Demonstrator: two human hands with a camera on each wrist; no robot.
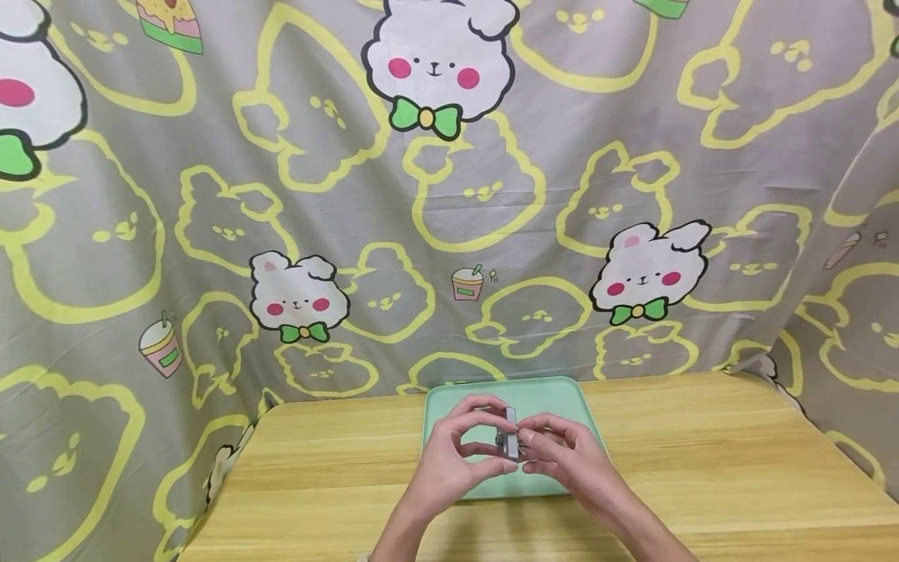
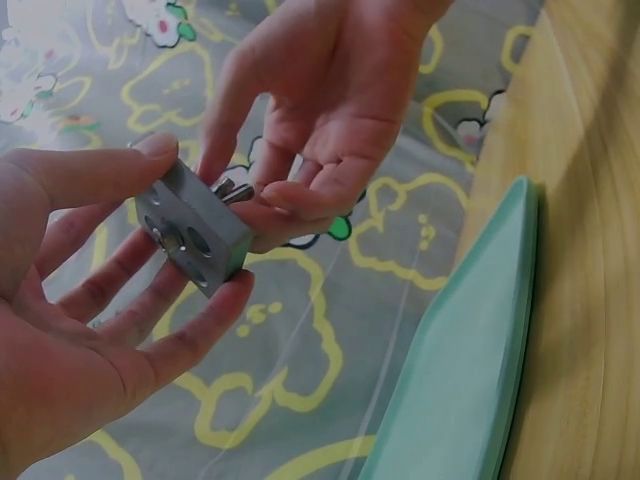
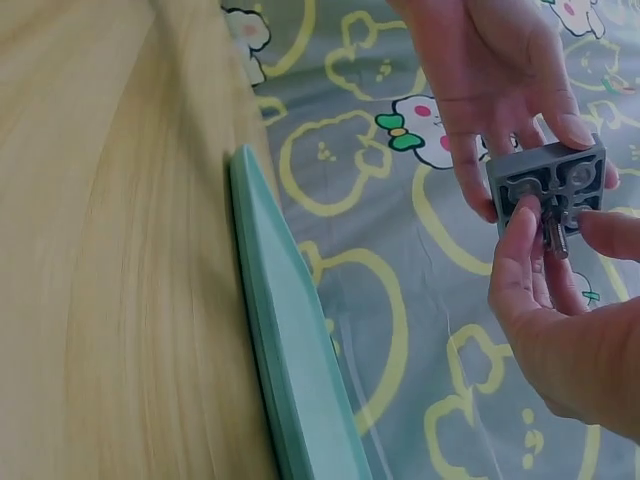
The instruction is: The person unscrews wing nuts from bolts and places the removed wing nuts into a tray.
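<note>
At the far left of the head view, the curtain hangs down to the bench, whose left part fills the lower left of the frame.

Right of that, low and just left of the frame's middle, is the left hand. Its grip is grasping the block by the edges, between thumb and fingertips, with the palm standing off from it.

The block is next, lower centre, held up in front of the tray. It shows nearly edge-on there, its long side running up and down the frame. In the left wrist view one face with round holes is turned towards the left palm; in the right wrist view the hollow face, at the right of the frame, is turned towards the right fingers. Metal pins stick out of that hollow face.

The pins point to the right hand, just right of lower centre, so the relation that counts seems to be this: block on the left hand's side, pins nearest the right fingertips. The right fingertips come in at either side of the pins; whether that grip pinches them I cannot tell.
</note>
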